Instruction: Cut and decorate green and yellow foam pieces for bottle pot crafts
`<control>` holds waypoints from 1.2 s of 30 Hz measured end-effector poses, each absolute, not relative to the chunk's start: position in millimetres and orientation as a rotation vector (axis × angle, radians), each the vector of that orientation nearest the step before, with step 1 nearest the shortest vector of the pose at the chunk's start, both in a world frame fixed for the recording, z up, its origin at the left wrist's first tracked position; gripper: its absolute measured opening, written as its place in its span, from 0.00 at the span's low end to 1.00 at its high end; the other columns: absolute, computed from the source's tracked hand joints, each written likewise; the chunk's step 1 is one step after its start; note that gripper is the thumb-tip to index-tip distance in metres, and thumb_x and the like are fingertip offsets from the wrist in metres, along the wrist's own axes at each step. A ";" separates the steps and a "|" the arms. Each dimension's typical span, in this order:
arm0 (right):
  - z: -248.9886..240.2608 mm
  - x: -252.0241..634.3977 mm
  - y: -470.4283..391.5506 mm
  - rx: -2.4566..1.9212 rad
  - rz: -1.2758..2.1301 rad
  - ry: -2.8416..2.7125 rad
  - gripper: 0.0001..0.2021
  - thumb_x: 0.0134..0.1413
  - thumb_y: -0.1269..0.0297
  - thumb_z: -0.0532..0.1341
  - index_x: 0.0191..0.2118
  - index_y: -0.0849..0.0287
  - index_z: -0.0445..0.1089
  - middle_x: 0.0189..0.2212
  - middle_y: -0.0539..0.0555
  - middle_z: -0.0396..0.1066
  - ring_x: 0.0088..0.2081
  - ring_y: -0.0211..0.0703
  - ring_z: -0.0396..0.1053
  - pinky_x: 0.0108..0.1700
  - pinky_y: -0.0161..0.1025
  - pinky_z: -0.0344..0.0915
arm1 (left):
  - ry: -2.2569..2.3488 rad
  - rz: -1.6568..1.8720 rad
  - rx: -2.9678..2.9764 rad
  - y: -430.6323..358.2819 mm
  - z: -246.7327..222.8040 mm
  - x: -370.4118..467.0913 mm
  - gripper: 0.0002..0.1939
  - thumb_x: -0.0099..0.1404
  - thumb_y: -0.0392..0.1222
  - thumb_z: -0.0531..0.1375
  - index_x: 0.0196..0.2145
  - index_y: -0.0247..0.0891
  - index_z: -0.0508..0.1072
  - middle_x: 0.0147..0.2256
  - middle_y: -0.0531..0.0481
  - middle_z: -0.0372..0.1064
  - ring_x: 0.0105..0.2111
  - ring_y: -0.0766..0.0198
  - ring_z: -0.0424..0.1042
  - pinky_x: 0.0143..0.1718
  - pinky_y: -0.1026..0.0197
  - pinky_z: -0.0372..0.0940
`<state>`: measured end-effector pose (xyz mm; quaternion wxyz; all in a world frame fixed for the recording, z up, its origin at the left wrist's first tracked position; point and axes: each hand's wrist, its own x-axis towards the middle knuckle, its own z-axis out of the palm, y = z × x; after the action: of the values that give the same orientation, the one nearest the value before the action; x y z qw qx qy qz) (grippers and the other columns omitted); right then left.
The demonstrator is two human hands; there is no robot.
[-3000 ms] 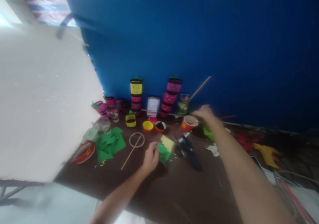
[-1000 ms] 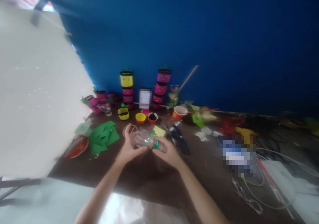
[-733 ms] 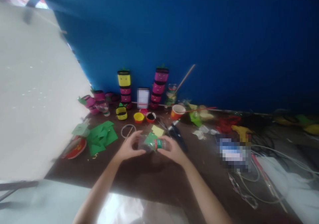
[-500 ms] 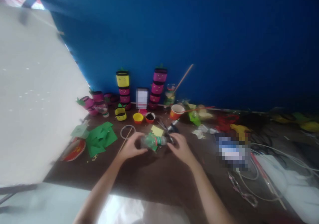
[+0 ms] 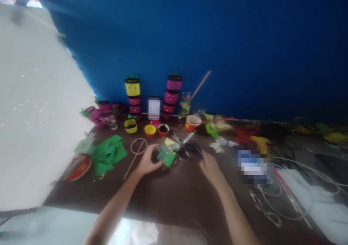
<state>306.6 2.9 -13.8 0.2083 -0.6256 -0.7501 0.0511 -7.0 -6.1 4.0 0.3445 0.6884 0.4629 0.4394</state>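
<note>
My left hand (image 5: 149, 162) is curled round the wide end of a clear plastic bottle piece (image 5: 164, 153), its narrow end with a green-and-red band pointing right. A bit of green paper (image 5: 170, 160) shows below the bottle. To the right, my right hand (image 5: 210, 165) has its fingertips closed on a slim dark pen-like tool (image 5: 199, 151); blur hides its exact kind. Between the hands lie scissors (image 5: 186, 151) with dark handles, and a yellow paper piece (image 5: 169, 141) rests behind the bottle.
Green paper sheets (image 5: 108, 156), a clear ring (image 5: 139, 146) and a thin stick (image 5: 133, 161) lie left. Behind stand stacked purple-and-yellow containers (image 5: 133, 88), paint cups (image 5: 150, 130) and a paper cup (image 5: 193, 123) with a brush. Cables (image 5: 288, 212) and a yellow glue gun (image 5: 261, 143) lie right.
My right hand has moved right, away from the bottle's narrow end, and now holds the slim dark tool. The bottle in my left hand has shifted slightly and tilts more.
</note>
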 end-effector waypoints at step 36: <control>-25.9 173.9 -26.2 -1.336 0.144 -2.275 0.19 0.59 0.71 0.46 0.55 0.65 0.57 0.49 0.65 0.66 0.53 0.54 0.62 0.54 0.56 0.60 | 1.340 1.961 1.293 -7.0 5.2 -17.8 0.31 0.55 0.44 0.62 0.54 0.38 0.54 0.51 0.38 0.57 0.53 0.54 0.61 0.52 0.53 0.62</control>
<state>173.9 -26.2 -25.9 0.2470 -0.4900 -0.8343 0.0527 -17.8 -7.0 5.2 0.2171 0.4668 0.4836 0.7079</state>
